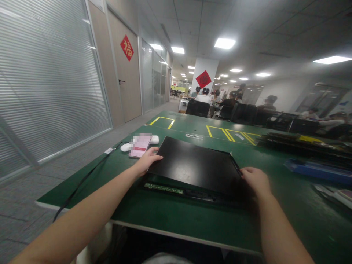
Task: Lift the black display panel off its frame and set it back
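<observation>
A flat black screen panel (198, 163) is tilted slightly above the green table in front of me. My left hand (147, 160) grips its left edge, thumb on top and fingers partly hidden behind the edge. At the right edge, my right hand (255, 179) pinches the panel's rim between thumb and fingers. A narrow green circuit board strip (164, 188) shows below the panel's near edge, in line with a dark strip (199, 195). Whether these strips are joined to the panel I cannot tell.
On the green table (170, 211), a phone (139, 146) lies beyond my left hand beside a white mouse-like object (125, 147). A black cable (82, 183) runs off the left edge. Stacked dark panels (299, 148) and a blue tray (319, 171) are at right. People sit farther back.
</observation>
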A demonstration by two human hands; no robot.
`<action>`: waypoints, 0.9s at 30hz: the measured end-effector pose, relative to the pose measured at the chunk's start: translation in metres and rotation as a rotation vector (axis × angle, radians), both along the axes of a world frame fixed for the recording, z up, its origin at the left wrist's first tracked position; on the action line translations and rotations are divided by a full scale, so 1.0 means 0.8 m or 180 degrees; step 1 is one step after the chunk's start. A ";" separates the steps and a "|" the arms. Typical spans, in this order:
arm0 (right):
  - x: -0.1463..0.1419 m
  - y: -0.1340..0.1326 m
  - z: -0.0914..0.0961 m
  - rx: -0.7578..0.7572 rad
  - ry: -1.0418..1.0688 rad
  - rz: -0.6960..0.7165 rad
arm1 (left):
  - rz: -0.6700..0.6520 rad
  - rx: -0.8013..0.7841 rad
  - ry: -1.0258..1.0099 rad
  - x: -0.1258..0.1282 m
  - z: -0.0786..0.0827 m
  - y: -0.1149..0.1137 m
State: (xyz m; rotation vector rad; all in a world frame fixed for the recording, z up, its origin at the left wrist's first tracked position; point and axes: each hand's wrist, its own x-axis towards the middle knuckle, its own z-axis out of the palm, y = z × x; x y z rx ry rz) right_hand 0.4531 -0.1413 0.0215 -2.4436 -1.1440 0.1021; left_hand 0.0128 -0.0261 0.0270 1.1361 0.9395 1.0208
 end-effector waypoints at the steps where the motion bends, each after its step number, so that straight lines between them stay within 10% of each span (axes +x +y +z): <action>1: 0.000 0.000 0.000 0.0017 0.0011 -0.0002 | 0.0026 -0.0028 -0.0019 0.001 0.001 0.000; 13: 0.000 -0.002 0.002 0.0132 0.0343 -0.0049 | 0.0243 0.0376 -0.0051 -0.001 0.002 0.007; 27: 0.001 -0.001 0.001 0.0135 0.0480 -0.0091 | 0.0416 0.1567 0.2053 -0.017 -0.028 0.034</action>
